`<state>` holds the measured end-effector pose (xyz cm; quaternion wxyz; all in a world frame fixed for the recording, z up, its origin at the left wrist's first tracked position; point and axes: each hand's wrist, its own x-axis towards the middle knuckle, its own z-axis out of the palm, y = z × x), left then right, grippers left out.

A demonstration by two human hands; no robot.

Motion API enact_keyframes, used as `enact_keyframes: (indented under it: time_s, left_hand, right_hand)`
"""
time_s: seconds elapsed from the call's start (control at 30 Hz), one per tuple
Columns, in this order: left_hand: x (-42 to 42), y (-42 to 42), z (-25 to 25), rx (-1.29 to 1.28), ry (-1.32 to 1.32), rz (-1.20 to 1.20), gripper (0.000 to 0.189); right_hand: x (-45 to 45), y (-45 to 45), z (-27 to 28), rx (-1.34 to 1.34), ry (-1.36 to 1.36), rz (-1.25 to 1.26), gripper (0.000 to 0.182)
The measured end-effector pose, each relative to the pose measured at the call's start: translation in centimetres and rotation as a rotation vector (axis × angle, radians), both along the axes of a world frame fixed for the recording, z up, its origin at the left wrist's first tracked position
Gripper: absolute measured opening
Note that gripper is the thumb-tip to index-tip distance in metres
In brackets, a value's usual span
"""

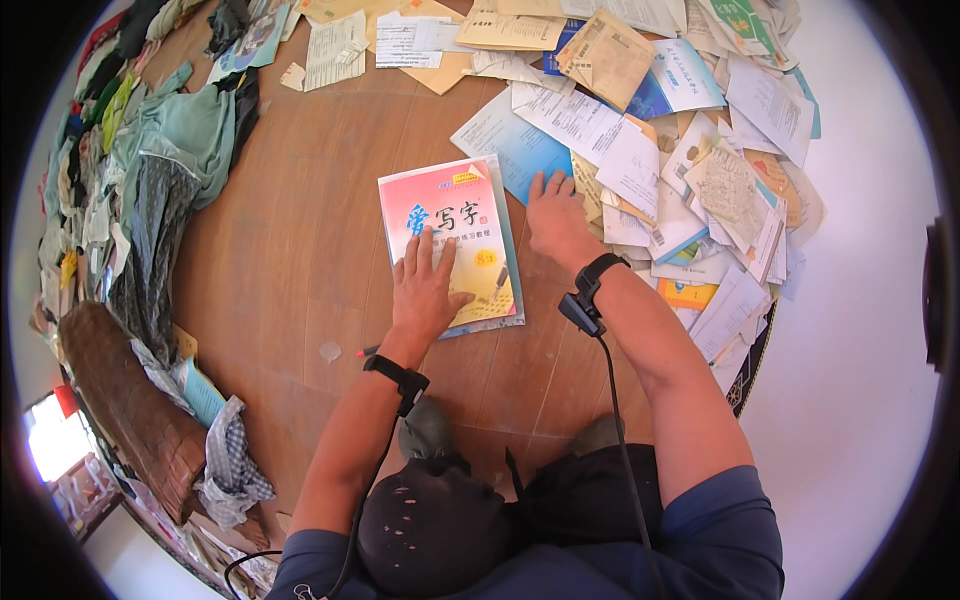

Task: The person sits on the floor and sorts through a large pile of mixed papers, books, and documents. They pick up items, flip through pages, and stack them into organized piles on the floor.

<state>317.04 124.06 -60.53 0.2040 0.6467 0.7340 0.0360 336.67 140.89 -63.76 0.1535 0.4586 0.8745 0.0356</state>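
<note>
My left hand (426,289) lies flat, fingers spread, on the lower left part of a pink and yellow workbook (480,217). Beneath that workbook other booklets show at its right and bottom edges. With bent fingertips my right hand (556,214) touches the lower edge of a light blue sheet or booklet (536,154), at the near left side of a large heap of papers. Whether it grips the blue piece cannot be told. A pen with a red end (367,352) lies on the wooden floor by my left wrist, partly hidden by the forearm.
Loose papers, envelopes and booklets (630,169) spread over the far and right side. Piled clothes (180,127) run along the left, with a brown rolled or folded item (131,405) and a checked cloth (234,465) nearer me. A white wall or surface (847,315) borders the right.
</note>
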Motion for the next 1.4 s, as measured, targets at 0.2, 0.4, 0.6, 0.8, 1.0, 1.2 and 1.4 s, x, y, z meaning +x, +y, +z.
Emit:
enact_keyframes:
  time_s: [0.2,0.4,0.6,0.8,1.0,1.2,1.4]
  left_hand:
    - [-0.1,-0.1,-0.4,0.027,0.002,-0.009,0.089]
    - [-0.3,-0.1,-0.9,0.041,0.003,-0.015,0.091]
    - [-0.4,-0.4,-1.1,0.049,0.013,-0.028,0.094]
    - [-0.2,-0.2,-0.8,0.022,0.000,-0.017,0.094]
    - [-0.3,-0.5,-1.0,0.017,0.005,-0.015,0.095]
    - [-0.2,-0.3,-1.1,0.017,0.006,-0.015,0.095]
    - [-0.4,-0.5,-1.3,0.046,-0.007,-0.017,0.093]
  right_hand:
    - [1.0,1.3,-0.9,0.032,0.103,-0.009,0.064]
    - [1.5,1.5,-0.6,0.100,0.070,0.138,0.025]
    - [0.9,4.4,4.2,-0.005,0.208,-0.155,0.012]
    - [4.0,8.6,10.8,-0.052,0.574,-0.259,0.025]
    - [5.3,6.3,20.3,-0.178,0.903,-0.353,0.028]
    - [5.3,1.5,28.2,-0.024,0.710,-0.278,0.023]
    - [5.5,-2.3,31.9,-0.214,0.840,-0.231,0.016]
